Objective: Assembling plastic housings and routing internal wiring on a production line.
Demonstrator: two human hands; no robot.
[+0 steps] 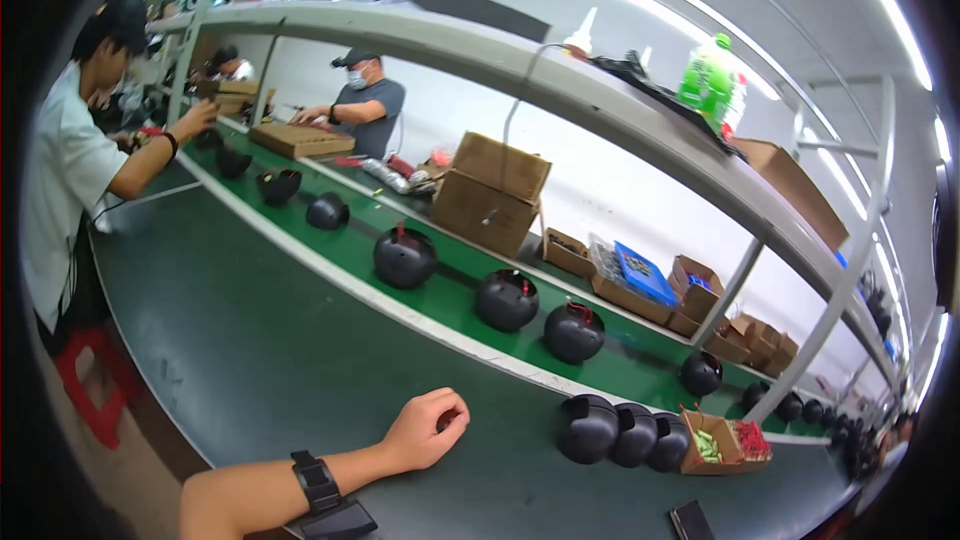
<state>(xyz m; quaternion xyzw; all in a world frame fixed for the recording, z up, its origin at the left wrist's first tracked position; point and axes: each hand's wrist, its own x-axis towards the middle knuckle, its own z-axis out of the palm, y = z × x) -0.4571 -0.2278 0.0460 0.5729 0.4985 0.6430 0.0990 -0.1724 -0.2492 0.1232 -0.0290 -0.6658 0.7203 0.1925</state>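
My left hand [428, 430] rests on the dark green tabletop [300, 370], a black band around its wrist. Its fingers are curled inward, and a dark spot shows between them; what they hold, if anything, is hidden. Beneath the forearm lies a black flat device [340, 520]. To the right of the hand, apart from it, several round black shells [587, 429] stand in a row. A cardboard tray [692, 460] with small green and red parts adjoins them. My right hand is out of view.
A green conveyor [455, 290] carries more black shells [405, 257] behind a pale rail. Cardboard boxes [485, 210] and a blue tray [645, 273] line its far side. A dark flat object [691, 520] lies near the front. Co-workers [370, 110] stand along the line; overhead runs a shelf.
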